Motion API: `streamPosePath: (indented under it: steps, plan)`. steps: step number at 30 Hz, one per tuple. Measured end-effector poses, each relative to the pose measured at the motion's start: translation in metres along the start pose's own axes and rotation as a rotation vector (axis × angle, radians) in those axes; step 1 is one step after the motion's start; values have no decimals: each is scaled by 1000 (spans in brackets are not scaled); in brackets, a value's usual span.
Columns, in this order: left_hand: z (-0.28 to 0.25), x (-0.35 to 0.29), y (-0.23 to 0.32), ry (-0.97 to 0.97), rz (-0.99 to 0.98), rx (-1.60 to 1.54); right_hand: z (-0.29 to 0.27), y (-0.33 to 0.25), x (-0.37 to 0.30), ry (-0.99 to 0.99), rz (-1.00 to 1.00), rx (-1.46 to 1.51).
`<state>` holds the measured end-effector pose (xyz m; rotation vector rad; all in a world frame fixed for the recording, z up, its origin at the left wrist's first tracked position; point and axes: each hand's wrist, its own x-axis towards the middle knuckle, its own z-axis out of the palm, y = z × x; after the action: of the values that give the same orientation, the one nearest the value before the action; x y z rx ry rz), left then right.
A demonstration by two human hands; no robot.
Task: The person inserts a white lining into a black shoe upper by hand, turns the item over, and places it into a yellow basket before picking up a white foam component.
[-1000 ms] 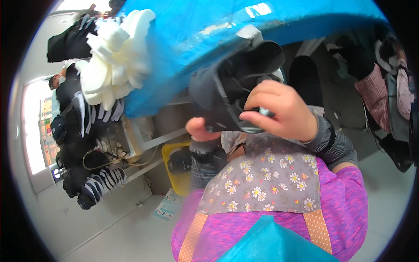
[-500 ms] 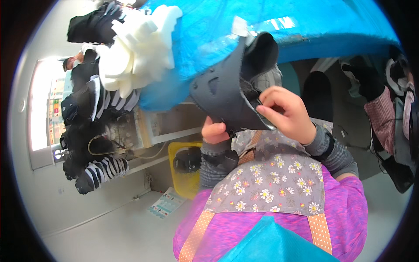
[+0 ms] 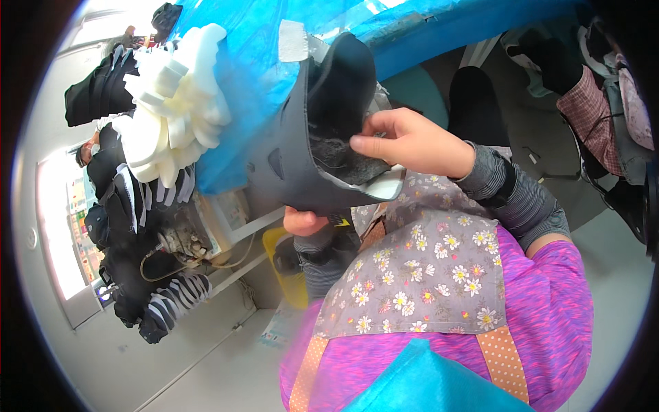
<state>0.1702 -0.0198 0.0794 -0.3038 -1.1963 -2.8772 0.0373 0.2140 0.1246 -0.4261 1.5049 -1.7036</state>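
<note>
In front of me is a dark grey curved fabric shell (image 3: 285,130) with a smooth black lining, a rough fuzzy patch inside and a pale lower rim. It is tilted, its hollow side turned toward my right. From below, my left hand (image 3: 303,222) grips its lower edge; most of those fingers are hidden behind the piece. My right hand (image 3: 419,143) reaches in at the opening with thumb and forefinger pinched together beside the fuzzy patch. What lies between these fingertips, if anything, is too small to make out. A whitish tab (image 3: 293,41) stands at the shell's top end.
White foam pieces (image 3: 178,96) are heaped at the left on a blue-covered table (image 3: 240,89). Dark items with white strips (image 3: 175,302) are stacked below them. A yellow bin (image 3: 292,278) stands under the table. Another person's checked garment (image 3: 594,113) shows at the right.
Both hands and the shell have shifted left in the picture, and the shell's hollow now shows more. My right fingers have moved from the rim further into the opening. The view has tilted.
</note>
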Motion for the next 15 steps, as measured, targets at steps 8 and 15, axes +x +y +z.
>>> streamPosePath:
  steps: [8,15]
  plan:
    - [9,5,-1,129,-50,29,10,-10,-1,76,-119,-180]
    - [58,40,-19,190,51,61,21,-2,-8,110,-287,-119]
